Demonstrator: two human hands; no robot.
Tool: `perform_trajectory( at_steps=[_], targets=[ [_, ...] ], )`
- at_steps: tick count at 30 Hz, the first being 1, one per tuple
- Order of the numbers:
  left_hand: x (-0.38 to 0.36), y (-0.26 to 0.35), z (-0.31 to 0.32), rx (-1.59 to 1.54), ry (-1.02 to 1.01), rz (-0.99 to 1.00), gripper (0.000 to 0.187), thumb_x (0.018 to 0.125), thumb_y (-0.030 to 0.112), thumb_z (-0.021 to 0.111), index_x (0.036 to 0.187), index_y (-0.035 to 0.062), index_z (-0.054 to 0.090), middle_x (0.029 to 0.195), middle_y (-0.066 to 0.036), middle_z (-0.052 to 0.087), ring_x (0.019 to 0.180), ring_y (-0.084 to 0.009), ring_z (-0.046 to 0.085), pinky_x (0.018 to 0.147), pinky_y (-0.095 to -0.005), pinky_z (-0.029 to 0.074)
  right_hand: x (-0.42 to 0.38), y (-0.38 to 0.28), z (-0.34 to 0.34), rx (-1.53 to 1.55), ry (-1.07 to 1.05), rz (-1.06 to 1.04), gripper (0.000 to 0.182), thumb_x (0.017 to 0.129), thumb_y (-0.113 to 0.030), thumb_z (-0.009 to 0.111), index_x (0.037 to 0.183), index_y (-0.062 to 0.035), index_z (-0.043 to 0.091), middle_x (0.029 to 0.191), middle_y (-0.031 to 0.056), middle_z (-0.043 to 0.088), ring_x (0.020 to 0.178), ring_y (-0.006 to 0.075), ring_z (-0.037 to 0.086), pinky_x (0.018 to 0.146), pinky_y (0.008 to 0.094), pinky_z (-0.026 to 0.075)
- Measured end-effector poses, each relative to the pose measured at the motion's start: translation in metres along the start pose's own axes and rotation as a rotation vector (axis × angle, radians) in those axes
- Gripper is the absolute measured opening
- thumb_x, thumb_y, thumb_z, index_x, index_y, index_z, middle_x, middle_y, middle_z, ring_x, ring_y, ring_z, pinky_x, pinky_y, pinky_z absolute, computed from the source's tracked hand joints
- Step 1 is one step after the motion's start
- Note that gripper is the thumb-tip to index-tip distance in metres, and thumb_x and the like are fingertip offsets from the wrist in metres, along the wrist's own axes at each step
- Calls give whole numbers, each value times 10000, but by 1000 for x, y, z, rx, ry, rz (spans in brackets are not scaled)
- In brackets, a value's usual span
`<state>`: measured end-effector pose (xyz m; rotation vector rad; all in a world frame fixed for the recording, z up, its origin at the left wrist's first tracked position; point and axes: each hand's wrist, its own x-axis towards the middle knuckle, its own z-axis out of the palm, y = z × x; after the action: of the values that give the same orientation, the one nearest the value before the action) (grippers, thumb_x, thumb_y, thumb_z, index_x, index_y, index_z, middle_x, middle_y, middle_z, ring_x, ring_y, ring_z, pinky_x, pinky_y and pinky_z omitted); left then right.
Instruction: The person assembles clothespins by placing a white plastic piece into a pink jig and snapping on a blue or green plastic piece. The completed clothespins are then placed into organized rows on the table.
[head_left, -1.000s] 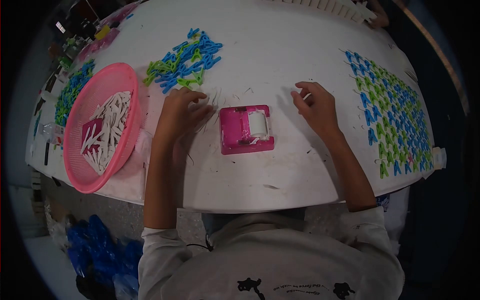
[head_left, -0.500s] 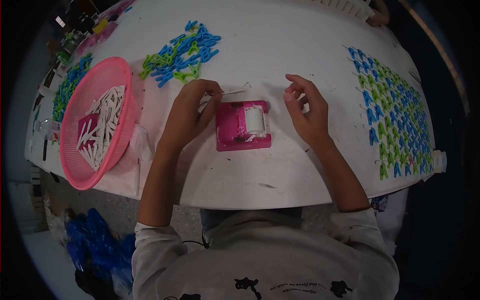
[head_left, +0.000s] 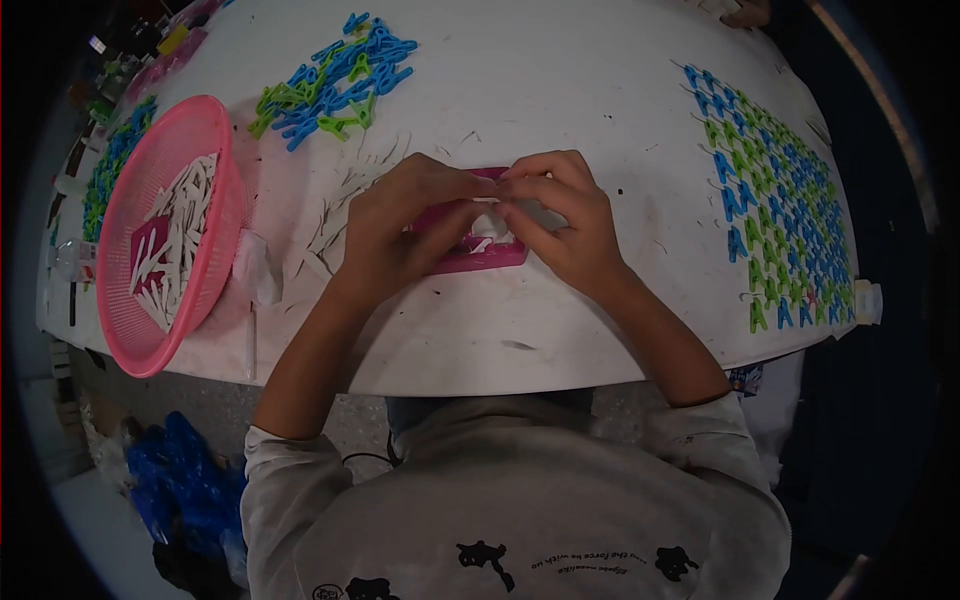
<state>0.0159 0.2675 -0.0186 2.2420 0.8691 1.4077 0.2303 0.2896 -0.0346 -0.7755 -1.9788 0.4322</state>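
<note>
My left hand (head_left: 415, 225) and my right hand (head_left: 568, 215) meet fingertip to fingertip over a pink holder (head_left: 485, 260) on the table. Thumb and fingers of my left hand pinch a thin white stick (head_left: 487, 199), of which only a short bit shows. The fingertips of my right hand are pressed together at the same spot, and what they grip is hidden. Partly covered by my right fingers, a white roll (head_left: 541, 214) sits in the holder.
To the left stands a pink basket (head_left: 232, 190) of white sticks (head_left: 185, 235). Beyond my hands lies a heap of blue and green clips (head_left: 345, 80). Rows of hooked clips (head_left: 775, 205) cover the right side. Loose white strips (head_left: 335, 225) lie beside my left wrist. A person's hand (head_left: 748, 14) shows at the far edge.
My right hand has moved left and closed from loosely open fingers. Both hands now meet above the pink holder, covering much of it. The view has shifted slightly.
</note>
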Motion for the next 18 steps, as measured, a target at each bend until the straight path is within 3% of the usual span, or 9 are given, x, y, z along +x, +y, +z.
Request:
perform_trajectory(
  at_steps=[5, 12, 14, 18],
  targets=[
    [-2, -4, 7, 45, 107, -29, 322, 812, -63, 735, 1119, 5, 664, 973, -124, 723, 824, -181, 674, 704, -274, 529, 0, 5, 1, -7, -29, 23, 142, 799, -47, 767, 935, -78, 743, 911, 20, 687, 888, 198, 558, 730, 313, 481],
    [-1, -13, 1, 119, 88, 18, 293, 792, -88, 727, 1068, 8, 714, 969, -96, 730, 789, -152, 650, 674, -252, 520, -2, 6, 7, -54, -39, 39, 181, 803, -40, 760, 977, -86, 746, 936, 32, 688, 882, 204, 582, 739, 311, 494],
    [0, -14, 4, 114, 150, 16, 285, 762, -43, 751, 1022, 76, 752, 861, -52, 715, 715, -174, 621, 622, -276, 503, -3, 7, 7, -46, -38, 54, 192, 802, -37, 758, 988, -87, 744, 939, 33, 683, 891, 205, 587, 740, 312, 499],
    [-2, -18, -2, 150, 95, -3, 278, 788, -78, 728, 1042, 34, 742, 949, -68, 733, 762, -142, 635, 660, -245, 508, -5, 8, 6, -38, -30, 94, 219, 804, -28, 748, 1013, -94, 736, 943, 39, 667, 902, 209, 598, 737, 314, 509]
  ],
)
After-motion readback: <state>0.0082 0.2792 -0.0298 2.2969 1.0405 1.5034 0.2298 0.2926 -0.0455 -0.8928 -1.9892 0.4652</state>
